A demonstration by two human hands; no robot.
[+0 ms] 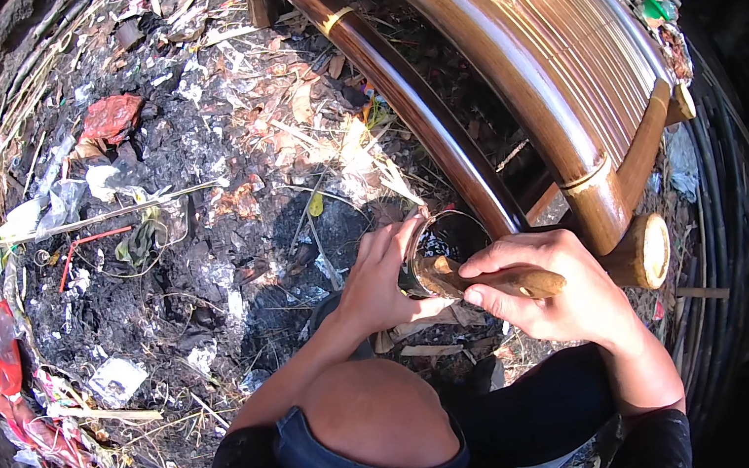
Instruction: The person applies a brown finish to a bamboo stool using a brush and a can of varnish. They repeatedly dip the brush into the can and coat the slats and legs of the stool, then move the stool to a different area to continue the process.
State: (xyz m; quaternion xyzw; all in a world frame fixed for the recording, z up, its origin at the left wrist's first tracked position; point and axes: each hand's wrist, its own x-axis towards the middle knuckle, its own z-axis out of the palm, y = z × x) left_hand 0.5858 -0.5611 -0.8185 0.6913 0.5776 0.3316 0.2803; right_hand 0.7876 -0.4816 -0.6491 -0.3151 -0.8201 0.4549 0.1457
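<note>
A person crouches on littered ground, seen from above, with one bare knee (382, 418) low in the centre. The left hand (380, 278) is curled around the side of a small round tin (444, 244) holding dark liquid, fingers wrapped against its rim. The right hand (559, 287) is closed in a grip on a wooden-handled brush (488, 279), whose head rests at the near edge of the tin. Just beyond the tin stands a glossy brown bamboo bench (503, 51), its slatted seat curving away to the upper right and one cut leg end (643, 252) beside the right hand. The ground (196, 245) is dark ash and soil strewn with dry leaves, plastic scraps and a crumpled red wrapper (111, 115).
</note>
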